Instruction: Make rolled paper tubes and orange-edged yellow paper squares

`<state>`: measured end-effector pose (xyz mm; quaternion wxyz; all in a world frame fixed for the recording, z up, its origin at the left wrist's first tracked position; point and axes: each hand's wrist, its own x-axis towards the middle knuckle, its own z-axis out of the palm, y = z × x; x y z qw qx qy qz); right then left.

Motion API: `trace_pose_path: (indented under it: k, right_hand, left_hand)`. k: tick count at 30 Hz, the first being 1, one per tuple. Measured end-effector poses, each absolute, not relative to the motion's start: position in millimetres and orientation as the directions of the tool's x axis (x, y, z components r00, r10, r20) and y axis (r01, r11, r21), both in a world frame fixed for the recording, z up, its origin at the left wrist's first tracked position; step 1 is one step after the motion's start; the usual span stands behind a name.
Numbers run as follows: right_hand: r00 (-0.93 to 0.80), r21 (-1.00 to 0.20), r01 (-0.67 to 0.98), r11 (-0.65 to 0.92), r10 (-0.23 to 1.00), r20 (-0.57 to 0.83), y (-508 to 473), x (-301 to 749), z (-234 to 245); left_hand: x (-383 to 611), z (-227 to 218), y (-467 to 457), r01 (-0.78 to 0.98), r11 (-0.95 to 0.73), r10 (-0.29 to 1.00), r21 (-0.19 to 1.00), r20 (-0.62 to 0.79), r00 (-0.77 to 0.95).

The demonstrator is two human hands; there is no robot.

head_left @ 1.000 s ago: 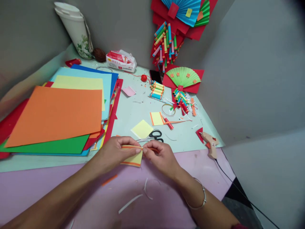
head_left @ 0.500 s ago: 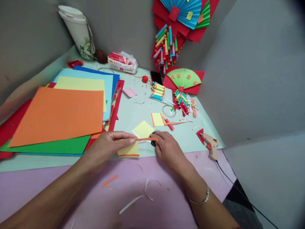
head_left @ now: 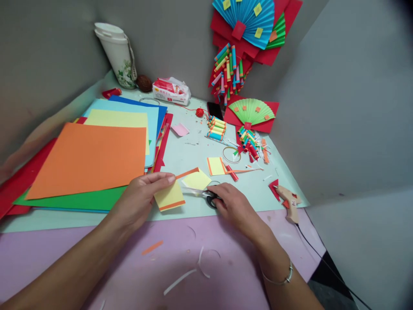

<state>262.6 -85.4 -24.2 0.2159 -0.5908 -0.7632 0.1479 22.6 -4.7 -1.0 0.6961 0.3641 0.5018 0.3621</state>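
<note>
Between thumb and fingers, my left hand (head_left: pixel 149 189) pinches a yellow paper square (head_left: pixel 170 196) that has an orange strip along its lower edge. A longer orange paper strip (head_left: pixel 187 172) sticks out past the thumb to the upper right. My right hand (head_left: pixel 232 202) is closed on black-handled scissors (head_left: pixel 211 199), whose blades point left toward the held paper. Behind the blades lies another yellow paper piece (head_left: pixel 197 178). Farther back is a yellow square with orange edges (head_left: pixel 215 166), near a small red paper roll (head_left: pixel 232 173).
Stacked coloured sheets (head_left: pixel 90 159) spread across the left. A glue gun (head_left: pixel 289 202) lies at the right, its cord running off the table. Rolled paper tubes (head_left: pixel 217 128), a tissue pack (head_left: pixel 171 91) and a white cup (head_left: pixel 116 56) stand at the back. Paper scraps (head_left: pixel 179 282) litter the pink surface.
My right hand has let go of the orange strip's end and moved slightly away with the scissors. The strip now angles upward, and the yellow square in my left hand has tilted.
</note>
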Motion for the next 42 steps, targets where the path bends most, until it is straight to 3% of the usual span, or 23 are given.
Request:
trace_pose_path:
  k: [6,9,24,42]
  right_hand:
    - [-0.142,-0.779,0.614,0.130,0.988,0.053,-88,266,-17]
    - [-0.183,-0.852,0.512,0.113,0.983,0.021,-89,260,-18]
    - [-0.195,-0.893,0.448,0.037,0.979,-0.057,-91,237,-25]
    - [-0.182,-0.896,0.443,0.039,0.982,-0.047,-92,233,-25]
  left_hand:
    - [20,-4,-3,-0.227,0.430,0.900,0.874,-0.392,0.192]
    - [20,-4,-4,-0.248,0.431,0.900,0.868,-0.391,0.195]
    - [24,-4,-11,-0.270,0.461,0.883,0.846,-0.408,0.231]
    - [27,-10,-13,-0.228,0.463,0.879,0.856,-0.411,0.243]
